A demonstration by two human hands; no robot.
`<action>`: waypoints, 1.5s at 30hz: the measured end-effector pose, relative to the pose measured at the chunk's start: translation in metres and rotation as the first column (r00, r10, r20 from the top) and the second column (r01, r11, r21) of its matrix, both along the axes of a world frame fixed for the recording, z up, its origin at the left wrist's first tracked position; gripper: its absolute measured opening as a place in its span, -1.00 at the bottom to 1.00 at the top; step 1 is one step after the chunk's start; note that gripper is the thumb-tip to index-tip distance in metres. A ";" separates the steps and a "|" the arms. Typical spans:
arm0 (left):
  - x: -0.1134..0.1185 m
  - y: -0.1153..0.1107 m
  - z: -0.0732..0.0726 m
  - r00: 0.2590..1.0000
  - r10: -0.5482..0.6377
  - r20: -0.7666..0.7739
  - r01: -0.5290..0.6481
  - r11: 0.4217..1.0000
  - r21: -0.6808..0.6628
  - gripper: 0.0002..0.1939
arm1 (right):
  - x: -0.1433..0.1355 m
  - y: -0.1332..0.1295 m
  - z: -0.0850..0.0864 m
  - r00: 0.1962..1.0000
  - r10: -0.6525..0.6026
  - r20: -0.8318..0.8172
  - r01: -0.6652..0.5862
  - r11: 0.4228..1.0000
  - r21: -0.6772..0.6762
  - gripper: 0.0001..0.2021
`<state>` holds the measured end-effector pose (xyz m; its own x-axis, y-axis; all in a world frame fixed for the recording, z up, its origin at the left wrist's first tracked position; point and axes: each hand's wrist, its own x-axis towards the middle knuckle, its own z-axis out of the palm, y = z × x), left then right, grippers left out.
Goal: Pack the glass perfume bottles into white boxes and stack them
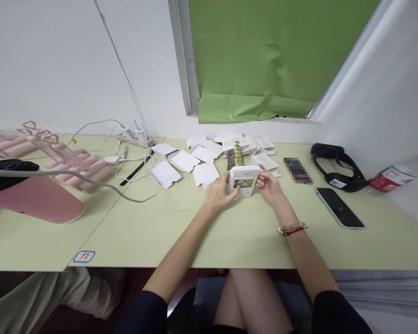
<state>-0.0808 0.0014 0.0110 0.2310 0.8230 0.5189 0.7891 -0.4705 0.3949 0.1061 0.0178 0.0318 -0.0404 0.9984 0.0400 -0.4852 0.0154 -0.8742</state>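
Between my two hands a small white box (pixel 243 182) with a green picture on its front stands upright on the table. My left hand (pixel 218 192) grips its left side, the thumb across the front face. On the opposite edge, the fingers of my right hand (pixel 269 184) are closed round the side. Just behind the box are a dark patterned piece (pixel 231 159) and a strip with yellow-green round shapes (pixel 237 152); the box hides their lower ends. Several flat white cartons (pixel 184 160) lie spread behind and to the left, and more are piled at the back.
Right of my hands lie a pixelated phone-like item (pixel 297 170), a phone (pixel 339 207), a black headset (pixel 337 167) and a bottle with a red label (pixel 392 178). On the left are tangled white cables (pixel 139 200), a power strip (pixel 135 138), a pink tumbler (pixel 38 195) and pink rollers (pixel 80 167).
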 end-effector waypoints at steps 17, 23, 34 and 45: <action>-0.005 0.000 0.000 0.910 -0.411 -0.058 0.405 0.910 -0.091 -0.66 | -0.004 0.001 -0.003 0.997 0.003 0.074 -0.008 0.998 0.069 -0.71; 0.012 -0.013 0.003 0.868 -0.477 -0.140 0.478 0.878 -0.023 -0.42 | -0.015 -0.001 -0.006 0.989 -0.145 0.002 0.144 0.986 0.078 -0.78; 0.032 -0.036 0.009 0.726 -0.651 -0.222 0.647 0.756 -0.097 -0.40 | -0.011 0.006 -0.007 0.935 -0.345 -0.088 0.341 0.938 -0.058 -0.83; 0.025 -0.033 0.021 0.709 -0.671 -0.217 0.647 0.741 -0.177 -0.39 | 0.027 0.005 0.005 0.825 -0.422 -0.375 0.325 0.899 -0.295 -0.87</action>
<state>-0.0554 -0.0316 0.0325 0.8415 0.4478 0.3022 0.3656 -0.8839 0.2917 0.1332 0.0230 0.0365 0.3096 0.9191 -0.2439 -0.7990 0.1124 -0.5907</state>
